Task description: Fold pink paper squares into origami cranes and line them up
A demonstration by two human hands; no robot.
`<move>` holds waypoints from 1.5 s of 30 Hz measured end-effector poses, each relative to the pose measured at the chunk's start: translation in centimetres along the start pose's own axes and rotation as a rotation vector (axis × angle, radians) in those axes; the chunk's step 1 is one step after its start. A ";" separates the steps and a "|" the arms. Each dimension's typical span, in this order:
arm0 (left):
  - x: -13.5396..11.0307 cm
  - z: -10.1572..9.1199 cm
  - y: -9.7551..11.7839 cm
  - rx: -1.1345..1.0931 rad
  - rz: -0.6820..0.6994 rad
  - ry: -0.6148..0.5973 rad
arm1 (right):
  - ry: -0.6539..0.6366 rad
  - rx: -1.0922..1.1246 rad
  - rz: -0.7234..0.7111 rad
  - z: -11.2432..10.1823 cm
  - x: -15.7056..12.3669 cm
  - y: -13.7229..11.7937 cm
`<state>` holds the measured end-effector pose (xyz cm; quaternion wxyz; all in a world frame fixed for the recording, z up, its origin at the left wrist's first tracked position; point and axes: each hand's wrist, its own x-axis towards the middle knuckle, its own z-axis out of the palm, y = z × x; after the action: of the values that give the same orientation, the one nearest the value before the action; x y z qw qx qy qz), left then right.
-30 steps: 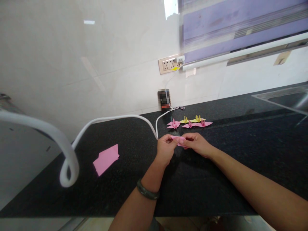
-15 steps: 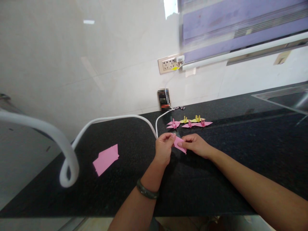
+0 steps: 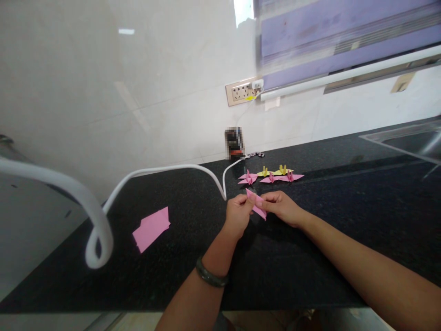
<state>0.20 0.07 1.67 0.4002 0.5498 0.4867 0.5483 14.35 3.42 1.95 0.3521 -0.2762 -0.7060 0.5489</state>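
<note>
A folded piece of pink paper (image 3: 260, 212) is pinched between both hands above the dark countertop. My left hand (image 3: 238, 212) grips its left side, thumb on top. From the right, my right hand (image 3: 281, 208) holds the other side with thumb and fingers closed. The paper's upper tip pokes out above my left thumb, and its lower corner points down. Just beyond my hands sit several folded paper cranes: pink ones such as the pink crane (image 3: 248, 178), and yellow ones such as the yellow crane (image 3: 283, 170). My fingers hide part of the paper.
Flat pink paper sheets (image 3: 152, 229) lie on the black countertop (image 3: 193, 266) to the left. A thick white flexible cable (image 3: 165, 168) loops across the left side. A pixelated object (image 3: 234, 143) leans at the wall under a socket (image 3: 241, 92). A sink edge (image 3: 382, 145) shows at right.
My left hand has shifted slightly right and down along the pink paper, closer to my right hand. More of the paper's upper tip now shows. My right hand stays nearly in place.
</note>
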 end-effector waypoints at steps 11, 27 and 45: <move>0.0 -0.1 -0.1 0.169 0.067 0.058 | 0.052 -0.009 -0.017 0.3 0.1 0.1; -0.1 -0.1 0.0 0.102 0.039 -0.010 | 0.068 -0.048 -0.047 0.1 0.2 0.5; -0.2 0.1 -0.4 0.386 0.089 -0.133 | 0.168 0.022 -0.046 -0.1 0.4 0.4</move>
<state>0.30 0.00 1.27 0.2940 0.6722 0.5307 0.4244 14.18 3.88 1.63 0.4258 -0.3011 -0.6739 0.5234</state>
